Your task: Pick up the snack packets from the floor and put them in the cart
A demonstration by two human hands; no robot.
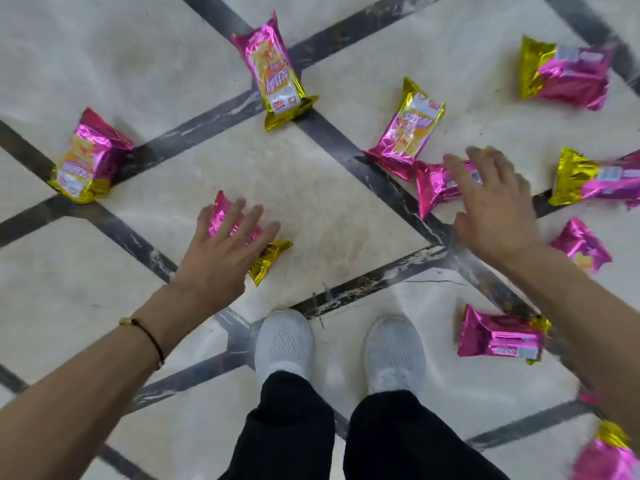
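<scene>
Shiny pink and gold snack packets (277,74) lie all over the pale floor (329,202) with dark stripes. The left hand (221,254) is spread wide above the left packet (270,257). The right hand (495,209) is spread wide above the right packet (433,187), holding nothing.

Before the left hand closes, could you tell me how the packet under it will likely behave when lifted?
The packet under the left hand is crinkled foil, so it is probably light and yields when squeezed. Its glossy surface may slip; pinching the gold end would likely hold better.
</scene>
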